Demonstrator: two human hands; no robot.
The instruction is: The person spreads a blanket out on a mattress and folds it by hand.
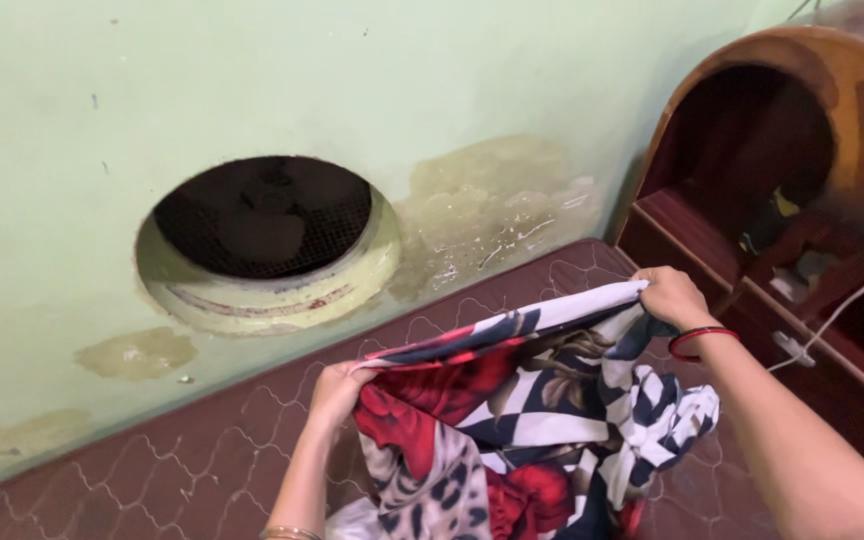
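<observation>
Above, patterned cloth (pixel 512 400) between both hands (pixel 667 296).

Pale green wall (pixel 72 150), stained and peeling low down. Round vent opening (pixel 267 235) with dark mesh set in wall. Maroon quilted mattress (pixel 152 460) below. Arched wooden shelf unit (pixel 852 100) at right; white cable (pixel 842 310) across it.

light: soft, even, fairly bright on the pale green painted wall (pixel 72 150) | shadow: deep inside the arched brown wooden cabinet (pixel 752 150) at upper right and the round meshed wall opening (pixel 262 215) | glare: none | focus: mostly sharp, slight blur lower right | edges: mild wide-angle stretch
</observation>
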